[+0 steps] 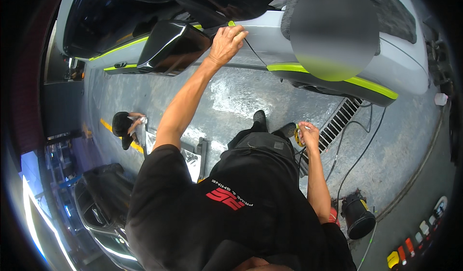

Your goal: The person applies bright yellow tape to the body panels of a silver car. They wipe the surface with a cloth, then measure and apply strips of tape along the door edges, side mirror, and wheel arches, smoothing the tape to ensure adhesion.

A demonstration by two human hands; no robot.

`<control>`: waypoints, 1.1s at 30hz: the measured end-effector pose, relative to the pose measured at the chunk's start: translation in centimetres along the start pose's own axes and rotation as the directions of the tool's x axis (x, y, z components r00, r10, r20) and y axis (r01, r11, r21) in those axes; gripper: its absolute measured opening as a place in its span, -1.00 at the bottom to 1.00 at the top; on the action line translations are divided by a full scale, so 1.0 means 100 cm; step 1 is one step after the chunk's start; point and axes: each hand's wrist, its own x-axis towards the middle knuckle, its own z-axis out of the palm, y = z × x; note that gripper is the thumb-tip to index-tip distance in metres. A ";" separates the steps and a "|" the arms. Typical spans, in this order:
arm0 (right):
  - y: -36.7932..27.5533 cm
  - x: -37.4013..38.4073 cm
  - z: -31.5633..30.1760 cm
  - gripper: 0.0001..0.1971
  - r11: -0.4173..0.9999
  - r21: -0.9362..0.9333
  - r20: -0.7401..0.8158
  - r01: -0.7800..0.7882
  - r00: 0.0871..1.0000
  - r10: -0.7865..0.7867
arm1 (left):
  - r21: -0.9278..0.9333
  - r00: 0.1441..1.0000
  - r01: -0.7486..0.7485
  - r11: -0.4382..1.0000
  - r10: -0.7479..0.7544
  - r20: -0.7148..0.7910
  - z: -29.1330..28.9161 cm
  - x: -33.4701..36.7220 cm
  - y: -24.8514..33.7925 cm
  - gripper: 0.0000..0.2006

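My left hand (226,45) reaches up to the grey car body (265,32), near the base of the dark windshield. Its fingers are bent, and a small lime-green strip (231,23) shows at the fingertips. What lies under those fingers is hidden. Just left of this hand is the glossy black door mirror (169,44). Down by my waist, my right hand (309,136) is closed on a small yellow roll (297,135), which looks like tape. More lime-green strips (288,68) run along the car's lower edges.
A floor drain grate (340,126) lies below the car. Black hoses (359,162) trail to a black cylindrical machine (358,215). Another person (124,128) crouches at left beside a low stand (195,160). A dark car (103,208) stands behind. A blurred patch covers part of the car.
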 end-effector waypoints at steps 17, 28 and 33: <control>-0.245 -0.104 0.136 -0.30 0.756 0.033 0.517 0.654 0.636 -0.573 | -0.689 0.567 0.720 0.080 -0.640 0.519 -0.139 0.060 0.144 -0.65; -0.333 -0.114 0.242 -0.59 0.452 -0.238 0.514 0.860 0.506 -0.692 | -0.444 0.683 0.701 0.557 -0.703 0.197 -0.221 0.085 -0.013 -0.90; -0.320 -0.052 0.269 -0.71 0.481 -0.417 0.256 0.771 0.607 -0.752 | -0.158 0.789 0.608 0.778 -0.614 0.014 -0.196 0.089 -0.089 -0.86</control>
